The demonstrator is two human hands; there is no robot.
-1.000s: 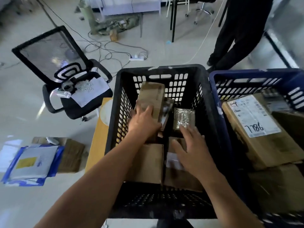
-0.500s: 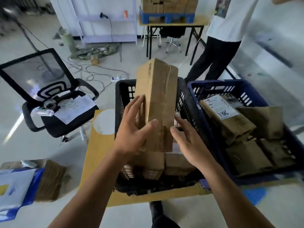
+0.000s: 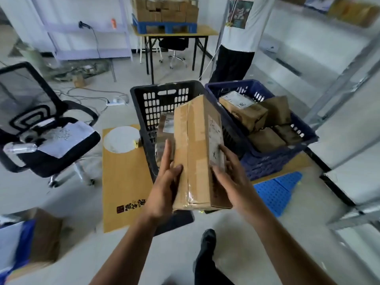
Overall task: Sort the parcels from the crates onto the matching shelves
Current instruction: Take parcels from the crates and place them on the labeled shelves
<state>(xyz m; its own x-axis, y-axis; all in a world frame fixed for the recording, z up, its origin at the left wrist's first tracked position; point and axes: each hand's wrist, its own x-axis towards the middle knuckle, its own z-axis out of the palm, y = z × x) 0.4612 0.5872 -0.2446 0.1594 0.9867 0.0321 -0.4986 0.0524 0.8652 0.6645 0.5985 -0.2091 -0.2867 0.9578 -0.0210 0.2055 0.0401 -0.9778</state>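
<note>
Gripped from both sides, 1 long parcel (image 3: pixel 197 153) is held by the left hand (image 3: pixel 164 182) and the right hand (image 3: pixel 232 177), above the near edge of the black crate (image 3: pixel 144 93). Most of the sorting seems left to do: more parcels lie in this crate and in the blue crate (image 3: pixel 257 85) on its right.

One black crate (image 3: pixel 164 86), one blue crate (image 3: pixel 267 165), one held parcel (image 3: pixel 197 153), one office chair (image 3: pixel 51 161).

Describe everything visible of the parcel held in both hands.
The parcel is a long brown cardboard box, sealed with clear tape along its top face, with a white label on its right side. It is held above the black crate, far end tilted up. The left hand grips its left side, the right hand its labelled side.
</note>
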